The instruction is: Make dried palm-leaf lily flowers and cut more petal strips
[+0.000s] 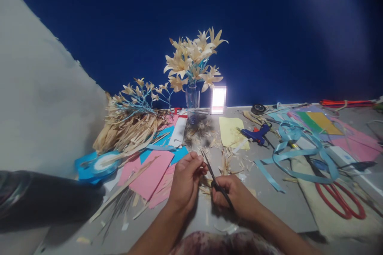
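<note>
My right hand (226, 191) is closed around the handles of a pair of dark scissors (213, 173), whose blades point up and away, slightly to the left. The fingers of my left hand (187, 175) are pinched together close beside the blades. What they grip is too small or too hidden to make out. Beneath and beyond both hands lie dry, straw-coloured husk scraps (226, 161). A clear vase (193, 101) holding cream artificial flowers (194, 57) on blue stems stands straight ahead.
Left are a dried-husk bundle (128, 129), blue-stemmed flowers (140, 97), pink paper (151, 171) and a blue ribbon roll (104, 162). Right are a glue gun (255, 133) by yellow paper (235, 131), tangled light-blue ribbon (299, 155) and red-handled scissors (341, 201). A dark cylinder (50, 197) juts in at lower left.
</note>
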`<state>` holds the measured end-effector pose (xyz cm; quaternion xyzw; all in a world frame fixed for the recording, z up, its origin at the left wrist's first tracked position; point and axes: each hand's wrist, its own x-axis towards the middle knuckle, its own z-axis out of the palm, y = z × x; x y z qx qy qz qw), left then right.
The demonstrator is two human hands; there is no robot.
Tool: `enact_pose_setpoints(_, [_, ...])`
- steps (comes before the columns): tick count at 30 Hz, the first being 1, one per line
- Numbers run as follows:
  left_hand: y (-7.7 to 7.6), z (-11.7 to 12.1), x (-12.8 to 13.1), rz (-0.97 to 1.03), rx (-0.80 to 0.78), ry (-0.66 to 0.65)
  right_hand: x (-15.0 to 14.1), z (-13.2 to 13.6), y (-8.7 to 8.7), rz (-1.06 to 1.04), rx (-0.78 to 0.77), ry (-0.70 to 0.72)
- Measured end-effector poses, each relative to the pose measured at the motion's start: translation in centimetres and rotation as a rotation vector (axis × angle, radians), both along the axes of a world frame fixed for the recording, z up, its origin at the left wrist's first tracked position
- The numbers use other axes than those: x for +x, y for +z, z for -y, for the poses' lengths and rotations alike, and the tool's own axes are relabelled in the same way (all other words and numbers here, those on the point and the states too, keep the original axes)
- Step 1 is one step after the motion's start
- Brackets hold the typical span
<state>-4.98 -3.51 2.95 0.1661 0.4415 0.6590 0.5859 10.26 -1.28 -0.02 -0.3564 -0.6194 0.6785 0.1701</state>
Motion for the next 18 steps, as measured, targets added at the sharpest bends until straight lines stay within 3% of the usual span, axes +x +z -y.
enact_pose_setpoints(12, [0.3,-0.1,-0.2,-0.013,-0.015,-0.014,0.2,0.2,-0.8,0.0,-0.11,-0.043])
enact_pose_setpoints(14, [0.2,-0.1,-0.2,-0.017,-0.024,-0.021,0.2,0.0,-0.7,-0.028,-0.082,-0.105])
enact_pose_setpoints(18, [0.0,0.1,0.2,0.007,-0.02,-0.076,0.0,-0.8,0.6,-0.126,0.018,-0.363])
